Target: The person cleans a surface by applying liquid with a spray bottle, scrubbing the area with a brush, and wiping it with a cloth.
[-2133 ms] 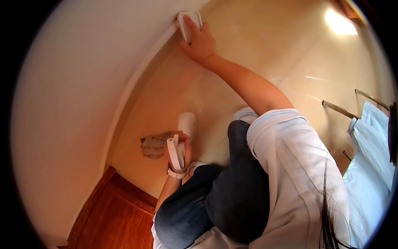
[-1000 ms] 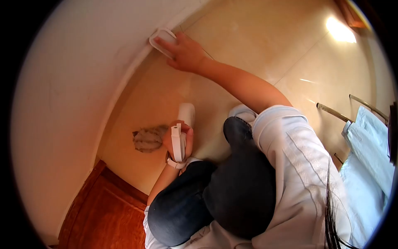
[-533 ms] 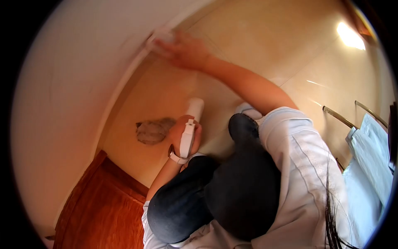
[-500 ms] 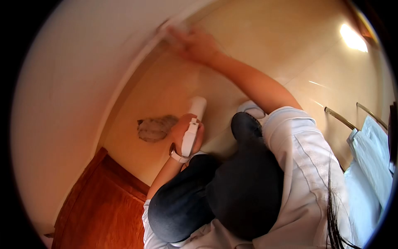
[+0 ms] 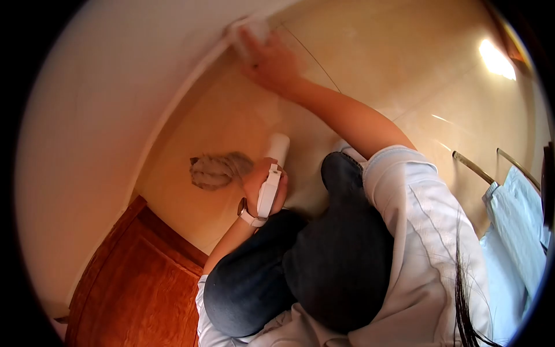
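Observation:
My left hand (image 5: 263,185), with a watch on its wrist, is closed around a white spray bottle (image 5: 267,195), low over the floor in front of my knees. Just left of it a crumpled grey cloth (image 5: 213,172) lies on the floor. Stretched out far ahead, my right hand (image 5: 274,63) is at the skirting (image 5: 191,84) where wall and floor meet. Beneath its fingers is a pale, block-like white piece (image 5: 254,37), blurred by motion. Its kind is hard to tell, though it looks like a sponge.
The white wall (image 5: 104,104) curves along the left. A reddish-brown wooden panel (image 5: 139,283) stands at the lower left. Beige floor tiles (image 5: 370,52) stretch ahead. On the right, light blue fabric (image 5: 511,214) hangs near metal bars (image 5: 474,166). My dark-clothed knees (image 5: 341,260) are bent below.
My right hand has shifted slightly along the skirting, and the pale piece under its fingers shows more clearly. My left hand still holds the spray bottle in nearly the same place.

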Demonstrator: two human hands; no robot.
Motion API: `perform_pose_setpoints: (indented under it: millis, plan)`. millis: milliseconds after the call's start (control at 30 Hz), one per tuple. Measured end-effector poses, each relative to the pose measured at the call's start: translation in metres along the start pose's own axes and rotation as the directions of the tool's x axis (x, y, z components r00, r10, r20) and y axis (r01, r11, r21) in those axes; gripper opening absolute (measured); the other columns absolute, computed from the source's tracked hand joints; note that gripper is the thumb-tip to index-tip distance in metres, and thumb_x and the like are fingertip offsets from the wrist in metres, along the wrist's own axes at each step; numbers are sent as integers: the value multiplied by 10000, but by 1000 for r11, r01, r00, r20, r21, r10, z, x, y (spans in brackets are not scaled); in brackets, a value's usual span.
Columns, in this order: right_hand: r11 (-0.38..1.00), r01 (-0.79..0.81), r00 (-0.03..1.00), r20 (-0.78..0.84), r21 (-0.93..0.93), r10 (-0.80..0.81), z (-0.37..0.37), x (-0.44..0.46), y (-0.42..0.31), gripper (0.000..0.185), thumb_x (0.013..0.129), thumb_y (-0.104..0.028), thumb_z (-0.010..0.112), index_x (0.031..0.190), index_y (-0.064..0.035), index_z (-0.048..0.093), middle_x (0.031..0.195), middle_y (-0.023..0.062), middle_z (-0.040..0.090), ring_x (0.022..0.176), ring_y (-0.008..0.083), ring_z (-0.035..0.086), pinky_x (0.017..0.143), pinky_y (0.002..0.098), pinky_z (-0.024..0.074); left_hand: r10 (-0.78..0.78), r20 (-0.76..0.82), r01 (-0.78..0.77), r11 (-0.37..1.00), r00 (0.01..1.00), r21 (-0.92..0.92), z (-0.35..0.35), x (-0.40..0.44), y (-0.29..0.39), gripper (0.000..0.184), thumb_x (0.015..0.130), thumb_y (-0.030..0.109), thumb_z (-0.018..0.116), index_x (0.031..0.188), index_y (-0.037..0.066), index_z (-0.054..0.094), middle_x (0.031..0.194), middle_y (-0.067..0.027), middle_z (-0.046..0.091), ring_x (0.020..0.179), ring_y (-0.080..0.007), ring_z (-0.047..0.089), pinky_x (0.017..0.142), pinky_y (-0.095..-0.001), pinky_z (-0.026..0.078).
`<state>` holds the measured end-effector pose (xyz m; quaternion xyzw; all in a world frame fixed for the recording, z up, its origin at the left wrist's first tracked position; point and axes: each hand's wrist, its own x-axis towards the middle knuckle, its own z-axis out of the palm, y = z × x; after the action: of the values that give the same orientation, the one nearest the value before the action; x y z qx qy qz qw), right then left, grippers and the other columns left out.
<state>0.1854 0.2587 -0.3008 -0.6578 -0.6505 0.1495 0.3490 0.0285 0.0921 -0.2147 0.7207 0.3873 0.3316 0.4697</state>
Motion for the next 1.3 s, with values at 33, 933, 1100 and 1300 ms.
perform_pose_setpoints:
  millis: [33,933,1100,1300]
  plan:
    - [992,25,995,104,-123,-12,6,-7,-21,722,731,-360,640,1381,-309,329,1037,195,520,896,352,579,722,420,505,-63,-14,63,998,998,2,1,-1,1,116,651,-48,602,753,6,593,753,-145,597,718,-315,601,712,-354,489]
    - [941,310,951,47,-136,-306,-5,7,24,713,711,-287,660,1358,-327,363,1071,192,486,874,346,561,692,436,512,-70,109,65,997,992,47,-5,6,4,154,597,-48,546,730,16,589,711,-109,588,752,-303,602,738,-382,492]
    - [993,-78,996,45,-93,83,-27,13,22,703,739,-265,622,1369,-367,326,1080,170,501,888,318,564,666,419,515,-110,40,111,993,993,-30,-7,-4,-4,164,598,-63,542,728,25,589,707,-106,593,763,-302,610,724,-364,491]
    - [974,205,978,45,-94,-202,-30,17,43,679,715,-255,643,1331,-366,380,1060,161,507,799,305,582,596,408,508,-127,81,125,992,989,25,-5,9,14,161,570,-59,562,703,30,585,697,-113,572,728,-303,606,679,-342,480]
